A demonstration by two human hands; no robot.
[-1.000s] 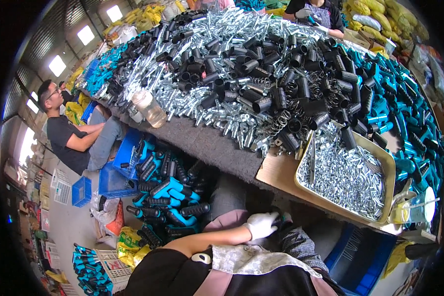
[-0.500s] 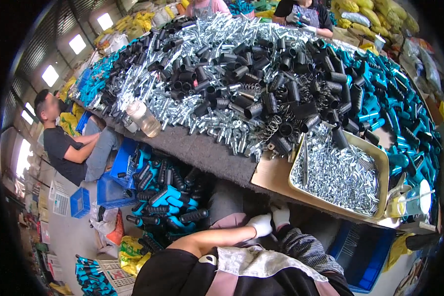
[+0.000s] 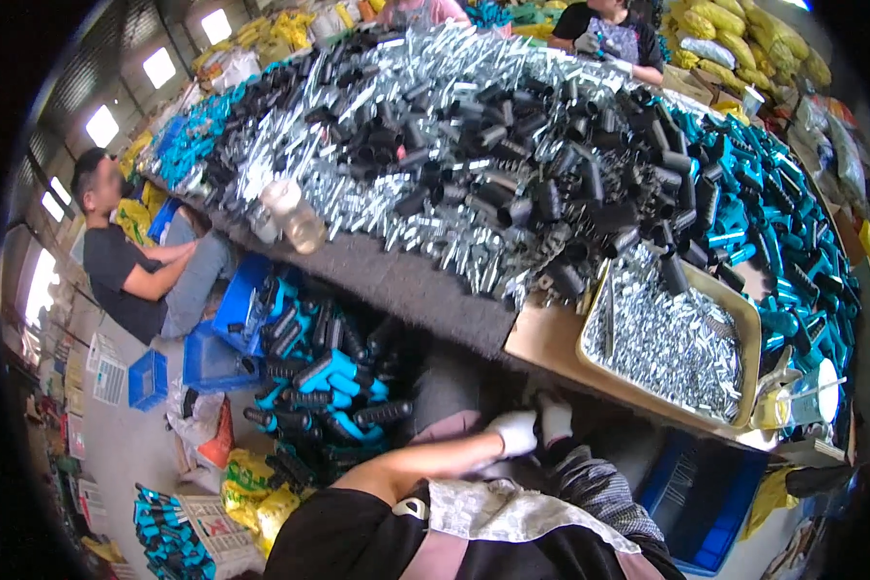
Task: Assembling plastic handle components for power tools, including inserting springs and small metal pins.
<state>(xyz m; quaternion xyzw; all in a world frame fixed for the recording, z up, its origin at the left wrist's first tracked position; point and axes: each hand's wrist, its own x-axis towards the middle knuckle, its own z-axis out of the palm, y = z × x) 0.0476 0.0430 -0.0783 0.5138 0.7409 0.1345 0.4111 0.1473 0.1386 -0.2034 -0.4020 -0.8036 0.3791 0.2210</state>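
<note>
My left hand and my right hand, both in white gloves, are close together low in front of me, just below the table's front edge. Shadow and blur hide their fingers, so whether either one holds anything cannot be made out. Nearest to them above is the table edge, with a tan tray of small silver metal parts toward the right. Behind the tray and to its left, black tubes, springs and silver metal pins lie heaped on the table.
Teal tool housings cover the table's right end. A clear jar stands at the front left. Below are black-and-teal handles and a blue crate on my right. One person sits at left; others work across the table.
The whole view has tilted and shifted slightly with my head. Both gloved hands stay together below the table edge, with little visible movement of their own.
</note>
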